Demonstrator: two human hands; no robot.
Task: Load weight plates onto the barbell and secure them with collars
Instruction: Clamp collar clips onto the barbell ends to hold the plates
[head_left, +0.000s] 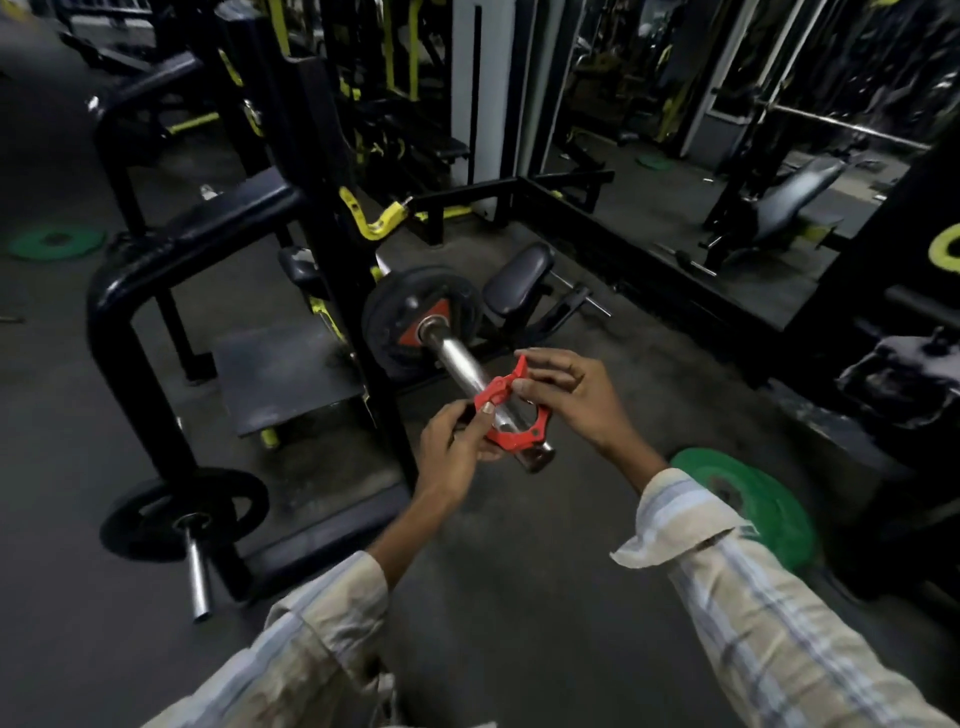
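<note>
The chrome barbell sleeve (460, 364) points toward me, with black weight plates (400, 312) loaded at its far end. A red clamp collar (511, 434) sits around the near end of the sleeve, its lever swung open. My left hand (457, 452) grips the collar's left side, thumb on the hinge. My right hand (566, 395) pinches the raised red lever with thumb and fingers.
A black rack frame (135, 291) stands to the left, with another black plate on a short peg (182, 512) low beside it. Green plates (753, 504) lie on the floor at right, and one (54, 241) far left. A padded seat (517, 278) sits behind the barbell.
</note>
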